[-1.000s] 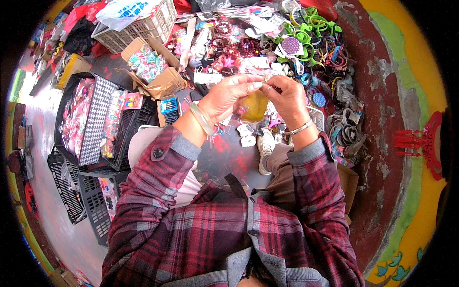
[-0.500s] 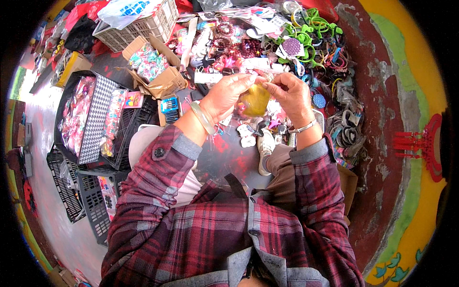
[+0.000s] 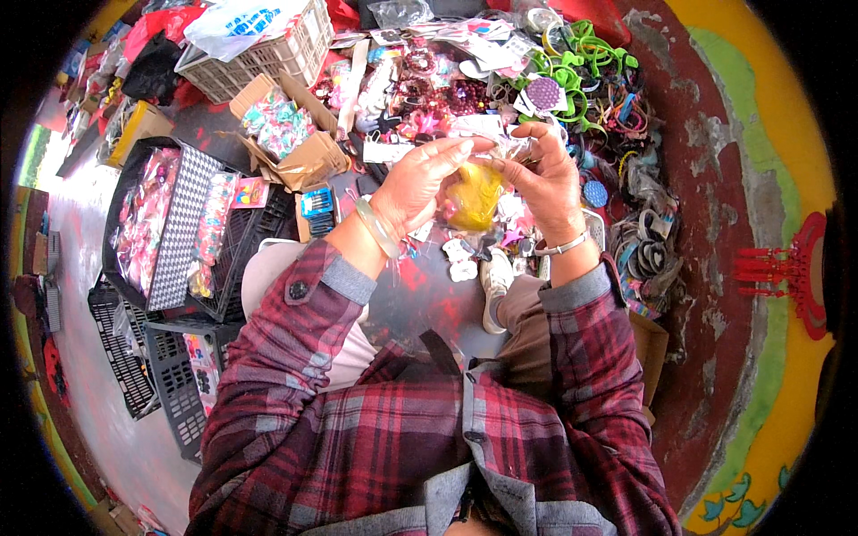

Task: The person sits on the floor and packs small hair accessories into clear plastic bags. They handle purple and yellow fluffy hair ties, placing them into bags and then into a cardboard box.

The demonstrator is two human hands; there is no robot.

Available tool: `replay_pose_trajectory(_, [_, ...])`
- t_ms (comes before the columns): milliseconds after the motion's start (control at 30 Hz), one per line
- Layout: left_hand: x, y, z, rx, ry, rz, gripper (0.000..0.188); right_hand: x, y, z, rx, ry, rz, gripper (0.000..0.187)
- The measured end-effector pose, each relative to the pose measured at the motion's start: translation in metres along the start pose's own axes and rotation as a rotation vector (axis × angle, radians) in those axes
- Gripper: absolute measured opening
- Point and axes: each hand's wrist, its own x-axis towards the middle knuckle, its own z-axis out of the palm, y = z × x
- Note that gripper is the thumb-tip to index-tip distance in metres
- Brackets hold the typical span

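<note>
In front of me hangs a small clear plastic bag with something yellow in it (image 3: 474,198). My left hand (image 3: 420,186) pinches its top edge between thumb and fingers. At the other upper corner, my right hand (image 3: 547,183) holds the bag's clear top, index finger raised and thumb against the plastic. What exactly the yellow content is I cannot make out. Beyond both hands spreads a heap of hair accessories, with dark red beaded pieces (image 3: 466,96) and green headbands (image 3: 590,49). A white bow-like piece (image 3: 460,259) lies below the bag.
An open cardboard box (image 3: 313,165) of small packets stands ahead to the left, near a white plastic crate (image 3: 304,49). Dark baskets (image 3: 183,375) and a houndstooth-sided box (image 3: 170,232) are at my left. A dark red painted strip (image 3: 706,223) borders the heap on the right.
The right hand's index finger has lifted away from its thumb, spreading the bag's top. The yellow bag has dropped slightly and hangs wider. My left hand has barely moved.
</note>
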Motion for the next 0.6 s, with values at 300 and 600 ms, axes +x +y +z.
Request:
replay_pose_trajectory(300, [-0.001,0.005,0.006,-0.053,-0.057,0.126,0.032,0.000,-0.002,0.005,0.149,0.027,-0.056,0.037])
replay_pose_trajectory(600, [-0.003,0.007,0.005,-0.126,-0.034,0.054,0.033,0.001,0.005,0.001,0.211,0.086,0.017,0.036])
